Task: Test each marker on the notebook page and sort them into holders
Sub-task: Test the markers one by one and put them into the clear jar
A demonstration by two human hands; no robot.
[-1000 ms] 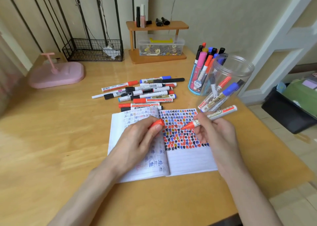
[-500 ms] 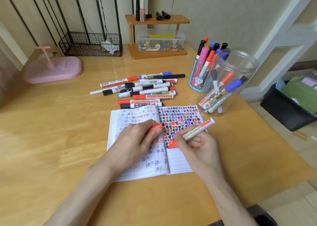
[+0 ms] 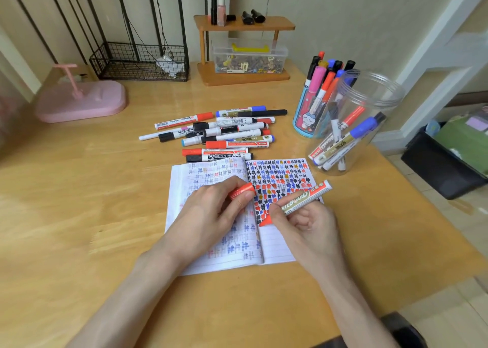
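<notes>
The right hand pinches a red marker, tip down at the notebook page's marked edge, barrel slanting toward the clear jar. The left hand grips its cap on the facing page.

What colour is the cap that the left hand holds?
The cap is orange-red; head view shows it.

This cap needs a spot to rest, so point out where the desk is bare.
Widest bare desk: left of the notebook, in front of the pink tray. A smaller patch lies right of the notebook, in front of the clear jar. Crowded: loose markers behind the notebook, the cup beside the jar.
</notes>
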